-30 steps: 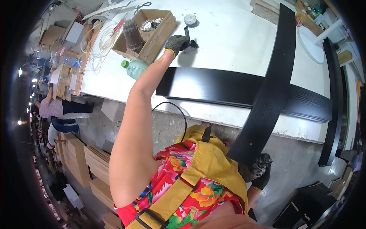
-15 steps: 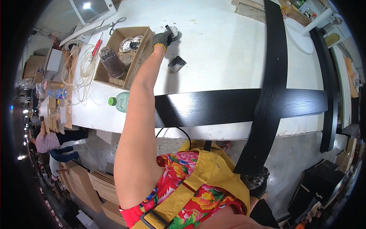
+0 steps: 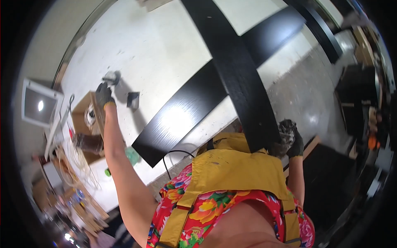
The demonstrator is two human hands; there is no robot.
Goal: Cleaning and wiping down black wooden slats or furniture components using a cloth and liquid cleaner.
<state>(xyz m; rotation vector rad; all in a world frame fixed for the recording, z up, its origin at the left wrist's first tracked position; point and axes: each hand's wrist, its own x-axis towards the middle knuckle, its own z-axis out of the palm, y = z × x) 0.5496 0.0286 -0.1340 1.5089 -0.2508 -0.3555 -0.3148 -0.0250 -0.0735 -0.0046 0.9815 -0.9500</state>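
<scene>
One dark-gloved left hand (image 3: 105,95) is beside a small silvery cup (image 3: 111,77), upper left, its grip unclear. Centre right, the gloved right hand (image 3: 295,144) clutches a crumpled grey-black bundle (image 3: 285,134).

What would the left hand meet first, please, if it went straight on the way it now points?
Probably the small greyish tub, just ahead of the left hand; whether they touch is unclear.

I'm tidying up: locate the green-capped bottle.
The bottle is at the head view's left, on the white table, partly hidden by the left forearm, beside the lower black board.
</scene>
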